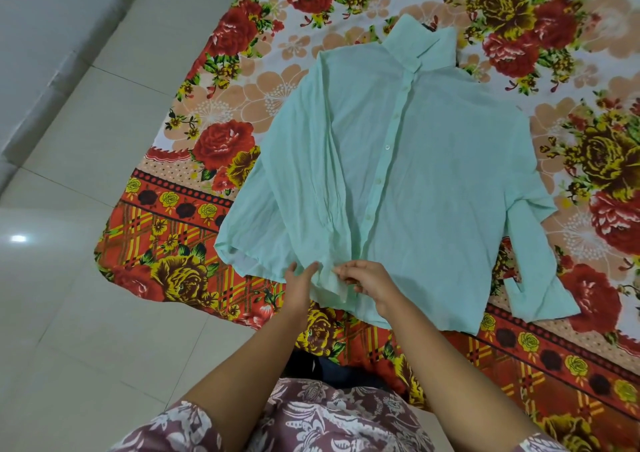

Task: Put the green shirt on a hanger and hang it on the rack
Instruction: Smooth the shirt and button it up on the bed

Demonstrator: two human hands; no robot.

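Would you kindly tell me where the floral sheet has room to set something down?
Free: the floral sheet between the green shirt and the tiled floor, and the stretch beyond the collar toward the upper right. Crowded: the hem, where the left hand and right hand meet.

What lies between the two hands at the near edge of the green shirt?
A small fold of the green shirt hem, between left hand and right hand; seen in the head view.
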